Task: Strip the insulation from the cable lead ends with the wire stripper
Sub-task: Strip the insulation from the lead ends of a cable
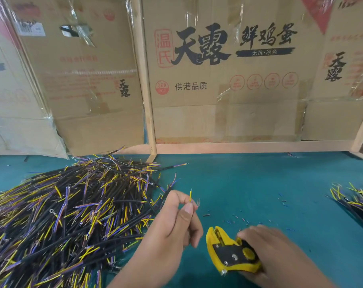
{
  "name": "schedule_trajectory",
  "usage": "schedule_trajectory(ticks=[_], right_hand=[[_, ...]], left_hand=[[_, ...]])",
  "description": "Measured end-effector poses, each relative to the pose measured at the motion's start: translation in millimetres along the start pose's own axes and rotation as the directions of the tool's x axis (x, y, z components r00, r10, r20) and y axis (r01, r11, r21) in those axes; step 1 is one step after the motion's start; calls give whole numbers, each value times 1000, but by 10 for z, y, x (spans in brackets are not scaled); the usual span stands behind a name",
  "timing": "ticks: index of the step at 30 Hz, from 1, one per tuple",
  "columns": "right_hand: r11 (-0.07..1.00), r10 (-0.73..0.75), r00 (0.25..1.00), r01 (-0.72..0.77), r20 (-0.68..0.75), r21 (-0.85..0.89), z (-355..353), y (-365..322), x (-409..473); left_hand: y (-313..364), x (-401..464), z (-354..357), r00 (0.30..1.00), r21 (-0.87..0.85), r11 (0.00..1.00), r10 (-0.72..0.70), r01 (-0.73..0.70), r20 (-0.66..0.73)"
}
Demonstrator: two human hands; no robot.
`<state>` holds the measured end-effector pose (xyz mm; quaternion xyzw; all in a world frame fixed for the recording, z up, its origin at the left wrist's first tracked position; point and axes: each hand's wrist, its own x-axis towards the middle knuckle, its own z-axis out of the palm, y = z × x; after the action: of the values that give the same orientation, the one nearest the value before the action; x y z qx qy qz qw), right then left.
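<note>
My left hand [172,223] pinches a cable between thumb and forefinger, and its yellow lead end [190,195] sticks up above the fingers, with a frayed bare strand beside it. My right hand [274,252] grips the handles of the yellow and black wire stripper [228,250] low over the mat, jaws pointing up and left toward the left hand. The jaws are a short gap below the lead and do not touch it.
A big heap of black cables with yellow and purple leads [72,208] covers the left of the teal mat [259,183]. A smaller cable bundle [355,200] lies at the right edge. Small insulation scraps [238,220] dot the mat. Cardboard panels [218,69] wall the back.
</note>
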<state>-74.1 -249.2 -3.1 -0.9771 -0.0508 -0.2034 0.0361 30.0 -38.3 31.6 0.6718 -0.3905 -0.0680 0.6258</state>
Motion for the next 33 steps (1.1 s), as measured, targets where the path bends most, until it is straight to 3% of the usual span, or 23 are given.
schedule_trajectory(ticks=[3, 9, 12, 14, 17, 19, 21, 26, 33], right_hand=[[997, -45, 995, 40, -84, -61, -3, 22, -14], [997, -18, 999, 15, -39, -71, 25, -59, 21], [989, 93, 996, -90, -17, 116, -38, -97, 16], [867, 295, 955, -275, 19, 414, -120, -146, -10], [595, 466, 885, -305, -10, 744, -255, -222, -12], [420, 508, 860, -287, 39, 861, -326, -293, -1], [318, 469, 878, -266, 92, 910, -338, -347, -1], [262, 461, 869, -325, 178, 909, -279, -489, -18], [194, 553, 812, -341, 184, 920, -218, -585, -43]], left_hand=[[-15, 1, 0, 1000, -7, 1000, -30, 30, -4], [-56, 42, 8, 994, 145, 988, -44, 58, -101], [-16, 37, 32, 988, 110, 991, -56, 72, -145], [5, 31, 49, 986, 76, 996, -43, 56, -161], [1, 17, 85, 991, 43, 997, -54, 60, -123], [-20, -1, 133, 996, 43, 997, -62, 65, -65], [-30, -31, 187, 998, 52, 997, -58, 59, -16], [-27, -115, 290, 993, 112, 994, -26, 13, 113], [-7, -135, 351, 986, 141, 990, -27, 4, 162]])
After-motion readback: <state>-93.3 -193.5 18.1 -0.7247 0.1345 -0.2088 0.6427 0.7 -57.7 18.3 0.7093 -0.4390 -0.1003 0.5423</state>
